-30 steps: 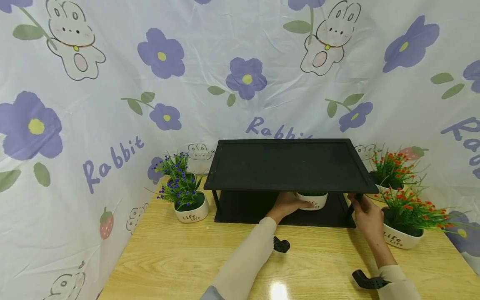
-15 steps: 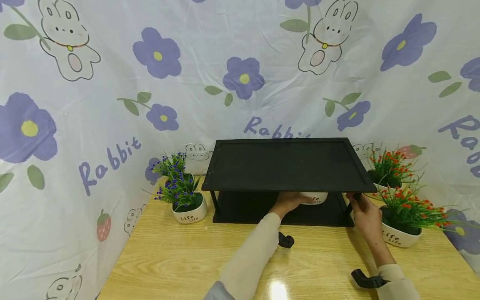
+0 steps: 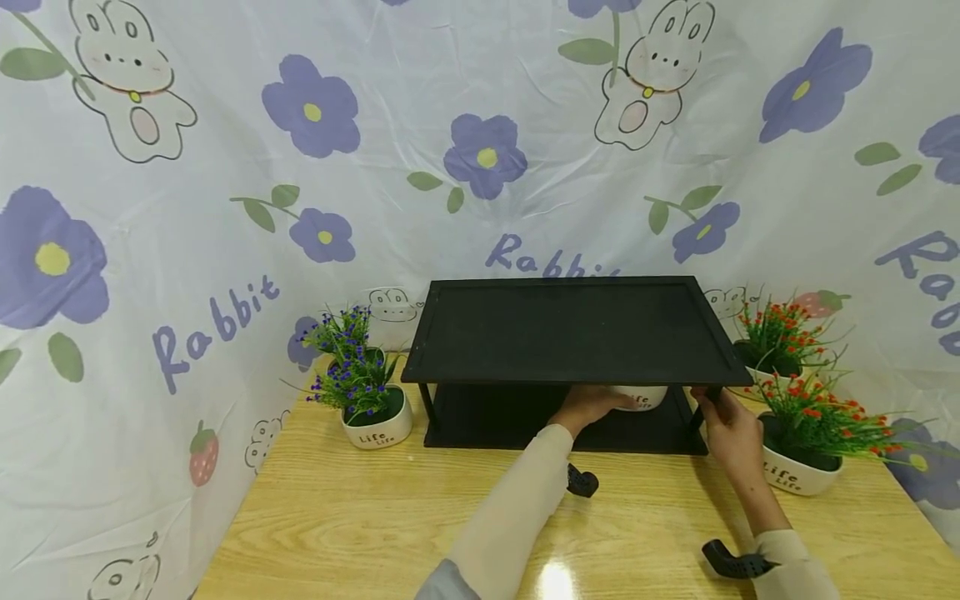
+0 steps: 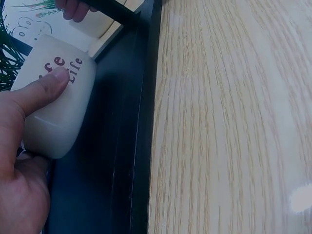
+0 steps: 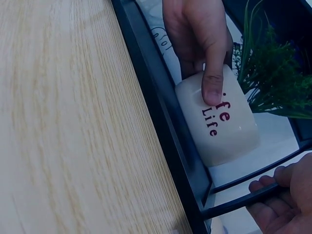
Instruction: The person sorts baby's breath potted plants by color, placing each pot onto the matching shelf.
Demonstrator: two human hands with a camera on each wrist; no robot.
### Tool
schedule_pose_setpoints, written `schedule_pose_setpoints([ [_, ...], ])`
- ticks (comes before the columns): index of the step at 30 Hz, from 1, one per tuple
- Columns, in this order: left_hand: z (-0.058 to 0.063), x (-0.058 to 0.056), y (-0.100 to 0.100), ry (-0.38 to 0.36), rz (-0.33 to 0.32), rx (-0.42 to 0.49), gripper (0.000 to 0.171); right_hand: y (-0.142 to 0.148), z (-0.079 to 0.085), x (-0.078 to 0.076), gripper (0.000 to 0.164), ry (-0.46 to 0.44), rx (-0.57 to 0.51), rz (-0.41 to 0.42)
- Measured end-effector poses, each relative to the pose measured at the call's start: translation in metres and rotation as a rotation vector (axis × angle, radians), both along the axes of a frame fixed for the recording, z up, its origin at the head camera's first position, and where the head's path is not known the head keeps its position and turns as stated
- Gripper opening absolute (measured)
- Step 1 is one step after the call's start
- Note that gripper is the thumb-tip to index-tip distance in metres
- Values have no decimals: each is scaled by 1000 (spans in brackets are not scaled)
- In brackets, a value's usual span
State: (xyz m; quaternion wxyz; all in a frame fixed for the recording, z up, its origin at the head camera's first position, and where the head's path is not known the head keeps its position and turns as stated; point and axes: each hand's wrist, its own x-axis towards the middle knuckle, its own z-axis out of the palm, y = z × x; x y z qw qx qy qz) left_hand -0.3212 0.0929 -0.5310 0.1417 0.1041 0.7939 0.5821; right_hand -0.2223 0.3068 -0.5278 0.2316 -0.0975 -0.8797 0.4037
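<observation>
A white flower pot with "Life" lettering is under the top board of the black two-tier rack. My left hand holds it, with the thumb across its lettered front. Green foliage rises from the pot in the right wrist view; the top board hides it in the head view. Whether the pot's base touches the lower board I cannot tell. My right hand grips the rack's right front post, fingers curled round it.
Two pots with purple flowers stand left of the rack. To its right are two pots with orange-red flowers, the nearer one close beside my right hand. The wooden table extends in front; a printed cloth hangs behind.
My left hand has moved the flower pot to the right and slightly deeper under the top board. The right hand stays on the post. The head view has shifted slightly.
</observation>
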Motion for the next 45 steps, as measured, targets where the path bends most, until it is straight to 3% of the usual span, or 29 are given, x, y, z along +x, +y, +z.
schedule_pose_setpoints([
  [5,1,2,5,7,-1,21,70,0,-1,0,28,7,-4,-5],
  [14,-9,0,12,109,-10,22,88,0,-1,-1,26,28,-19,2],
  [19,-8,-2,13,134,-30,55,90,0,-1,-2,28,16,-17,3],
  [30,-4,2,12,103,-48,31,86,0,-1,-2,27,19,-11,-6],
  [39,-10,-1,-1,91,-63,25,86,0,-2,-2,28,34,13,3],
  [45,-4,0,-14,74,-54,14,86,0,-1,-1,29,29,19,-3],
])
